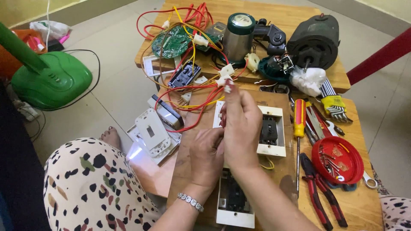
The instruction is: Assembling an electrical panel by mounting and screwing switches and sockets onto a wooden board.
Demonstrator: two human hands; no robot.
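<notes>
Though curled on the board [188,145] beside the socket [270,130], cannot tell what left hand [206,156] grips. Just above, right hand [242,126] pinched shut on red wires [201,100] near white plug [225,81]. Seemingly a wiring step, calling next for steady routing, clear of far tangle [192,19].

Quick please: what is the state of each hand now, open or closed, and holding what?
Left hand: fingers curled, resting on the wooden board; whether it holds something cannot be told.
Right hand: closed, fingers pinching the red wires near a white connector.
</notes>
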